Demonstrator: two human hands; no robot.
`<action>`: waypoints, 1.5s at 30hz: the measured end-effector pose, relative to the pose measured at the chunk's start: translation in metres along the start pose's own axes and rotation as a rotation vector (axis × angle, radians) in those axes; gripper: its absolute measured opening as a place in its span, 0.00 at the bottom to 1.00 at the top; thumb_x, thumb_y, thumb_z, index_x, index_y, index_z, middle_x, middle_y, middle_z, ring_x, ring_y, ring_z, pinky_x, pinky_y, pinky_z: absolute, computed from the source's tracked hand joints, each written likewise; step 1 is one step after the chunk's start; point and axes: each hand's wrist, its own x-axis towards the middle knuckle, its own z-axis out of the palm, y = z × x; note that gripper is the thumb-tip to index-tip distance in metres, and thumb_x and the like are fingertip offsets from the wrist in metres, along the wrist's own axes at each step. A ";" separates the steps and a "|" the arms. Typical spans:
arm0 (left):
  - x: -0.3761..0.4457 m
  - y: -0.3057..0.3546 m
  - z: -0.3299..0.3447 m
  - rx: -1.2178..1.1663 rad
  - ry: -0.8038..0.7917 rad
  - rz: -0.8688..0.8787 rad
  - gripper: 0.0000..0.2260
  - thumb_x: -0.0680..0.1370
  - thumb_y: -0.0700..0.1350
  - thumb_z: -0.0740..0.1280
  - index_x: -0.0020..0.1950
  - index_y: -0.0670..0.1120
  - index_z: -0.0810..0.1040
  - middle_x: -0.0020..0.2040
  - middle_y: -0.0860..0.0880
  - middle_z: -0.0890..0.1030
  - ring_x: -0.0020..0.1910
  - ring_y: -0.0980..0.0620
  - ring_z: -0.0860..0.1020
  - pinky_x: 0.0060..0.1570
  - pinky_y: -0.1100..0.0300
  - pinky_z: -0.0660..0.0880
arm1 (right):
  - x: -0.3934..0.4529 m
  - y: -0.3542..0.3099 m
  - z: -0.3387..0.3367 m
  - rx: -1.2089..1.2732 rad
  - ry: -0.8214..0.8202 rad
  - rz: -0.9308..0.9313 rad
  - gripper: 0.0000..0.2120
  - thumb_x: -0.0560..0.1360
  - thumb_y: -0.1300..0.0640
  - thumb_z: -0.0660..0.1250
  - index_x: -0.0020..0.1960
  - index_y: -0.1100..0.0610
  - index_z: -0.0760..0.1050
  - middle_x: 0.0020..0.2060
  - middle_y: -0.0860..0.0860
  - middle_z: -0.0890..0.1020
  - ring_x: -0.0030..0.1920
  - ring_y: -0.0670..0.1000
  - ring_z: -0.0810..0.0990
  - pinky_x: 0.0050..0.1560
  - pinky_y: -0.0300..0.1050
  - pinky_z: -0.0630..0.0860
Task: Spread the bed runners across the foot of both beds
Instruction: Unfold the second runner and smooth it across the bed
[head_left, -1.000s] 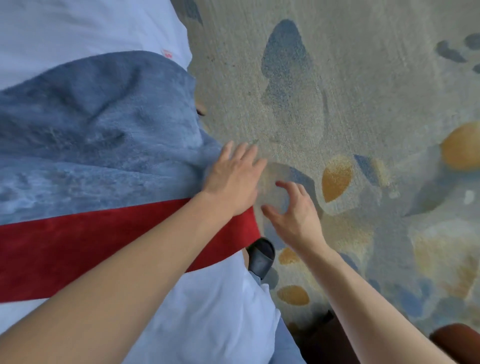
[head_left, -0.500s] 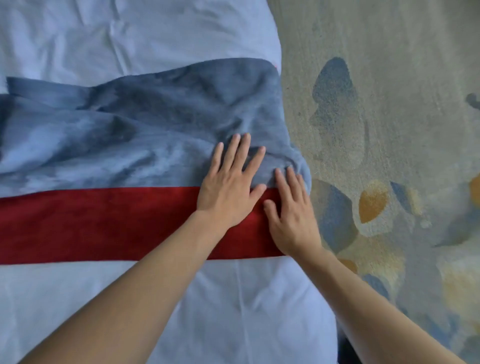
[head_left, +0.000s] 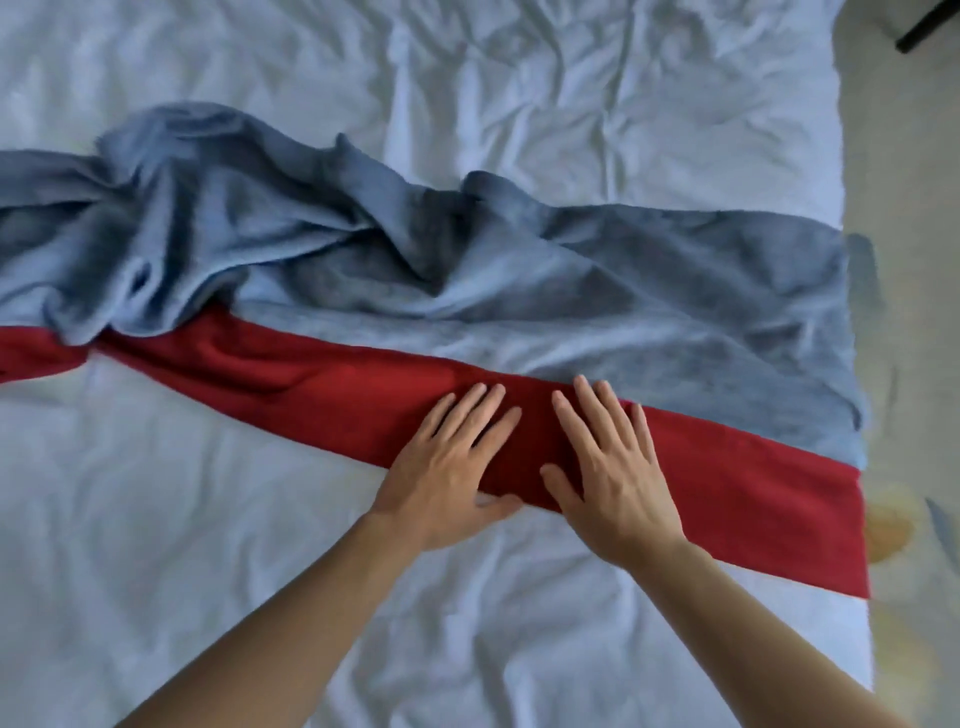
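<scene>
A bed runner (head_left: 649, 312), grey-blue with a red band (head_left: 291, 374) along its near edge, lies across a bed with a white cover (head_left: 208, 545). Its right part is flat and reaches the bed's right edge. Its left part is bunched in deep folds. My left hand (head_left: 447, 467) and my right hand (head_left: 608, 467) rest side by side, palms down and fingers spread, on the red band near the middle of the bed. Neither hand grips anything.
Patterned carpet (head_left: 914, 364) runs along the bed's right side. A dark leg of some furniture (head_left: 924, 26) shows at the top right corner. The white cover is wrinkled above the runner.
Both hands have slid left along the red band, away from the bed's right edge toward its middle. The view has swung left, bringing the runner's bunched left part into sight.
</scene>
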 end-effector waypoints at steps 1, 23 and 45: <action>-0.010 -0.008 0.001 0.010 -0.010 -0.004 0.40 0.73 0.69 0.61 0.80 0.49 0.59 0.81 0.46 0.55 0.80 0.48 0.51 0.77 0.46 0.53 | 0.000 -0.008 0.004 -0.017 -0.013 -0.022 0.34 0.77 0.41 0.56 0.80 0.52 0.57 0.80 0.53 0.56 0.81 0.55 0.50 0.78 0.62 0.53; -0.086 -0.061 -0.003 0.048 0.142 -0.259 0.28 0.77 0.44 0.68 0.77 0.51 0.66 0.78 0.44 0.65 0.76 0.45 0.63 0.73 0.48 0.62 | 0.000 -0.127 0.042 -0.178 -0.011 -0.163 0.37 0.72 0.56 0.72 0.78 0.57 0.62 0.78 0.58 0.61 0.79 0.59 0.57 0.75 0.67 0.57; -0.154 -0.272 -0.021 0.005 0.161 -0.197 0.24 0.78 0.42 0.59 0.75 0.51 0.69 0.75 0.47 0.69 0.73 0.45 0.68 0.66 0.47 0.66 | 0.062 -0.327 0.114 -0.132 0.153 0.082 0.31 0.75 0.64 0.68 0.76 0.56 0.67 0.76 0.59 0.65 0.77 0.62 0.62 0.75 0.64 0.60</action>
